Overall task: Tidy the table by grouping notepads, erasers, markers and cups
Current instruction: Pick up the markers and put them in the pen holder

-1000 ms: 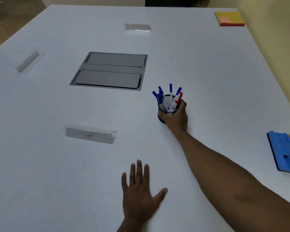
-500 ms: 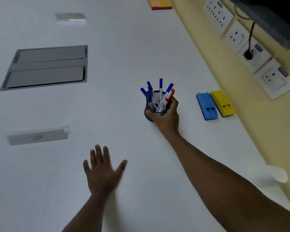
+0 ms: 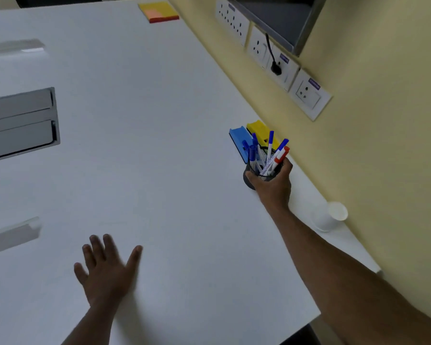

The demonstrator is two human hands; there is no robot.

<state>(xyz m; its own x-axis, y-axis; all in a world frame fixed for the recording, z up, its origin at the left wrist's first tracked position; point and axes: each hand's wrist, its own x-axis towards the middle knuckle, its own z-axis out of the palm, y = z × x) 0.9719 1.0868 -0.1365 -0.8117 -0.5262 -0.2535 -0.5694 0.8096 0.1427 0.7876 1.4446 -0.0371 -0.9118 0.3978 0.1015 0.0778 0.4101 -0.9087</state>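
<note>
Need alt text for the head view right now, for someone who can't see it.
The right hand grips a black mesh cup of markers on the white table, just in front of a blue eraser and yellow eraser near the wall. The left hand is spread open over the table; a paper cup lies to the right.

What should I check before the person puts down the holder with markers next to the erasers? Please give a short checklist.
1. Right hand grip closed around the mesh marker holder: ok.
2. Markers all inside the holder: ok.
3. Blue eraser and yellow eraser side by side at the wall edge: ok.
4. Holder bottom touching the table: cannot tell.
5. Paper cup apart from the arm: ok.
6. Left hand open, away from the holder: ok.
</note>
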